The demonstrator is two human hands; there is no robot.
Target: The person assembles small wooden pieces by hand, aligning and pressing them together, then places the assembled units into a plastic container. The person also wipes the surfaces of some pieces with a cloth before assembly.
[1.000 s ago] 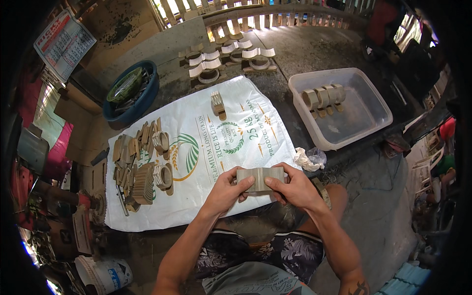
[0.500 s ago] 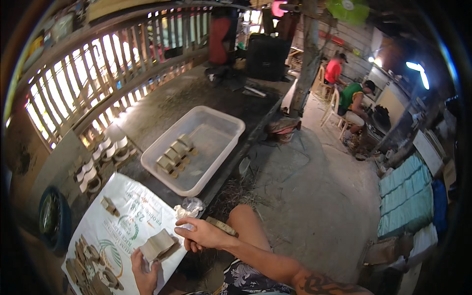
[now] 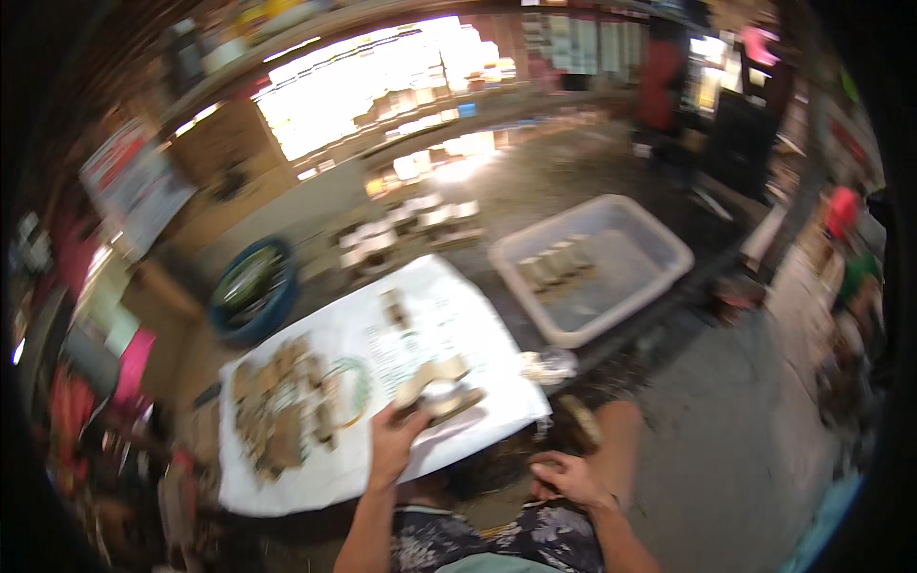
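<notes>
My left hand (image 3: pixel 394 441) grips the near left end of a wavy tan piece (image 3: pixel 444 371) with a flat base, at the near part of a white printed sack (image 3: pixel 487 420). Apart from it, my right hand (image 3: pixel 570 479) hangs by my knee with curled fingers; whether anything is in them is hidden by blur. A small tan piece (image 3: pixel 394 310) sits farther back on the sack. Several flat brown pieces (image 3: pixel 282 411) lie in a loose heap on its left side. The whole picture is smeared by motion.
A translucent plastic tub (image 3: pixel 573 334) holding several tan pieces stands right of the sack. Behind the sack are several wavy pale pieces (image 3: pixel 368 244). A blue round basin (image 3: pixel 253 329) with something green stands at left. Two blurred people (image 3: pixel 845 215) are at far right.
The view has swung left, so the bench things appear farther right. My right hand has drawn away from the wavy piece toward my knee; my left hand still holds it.
</notes>
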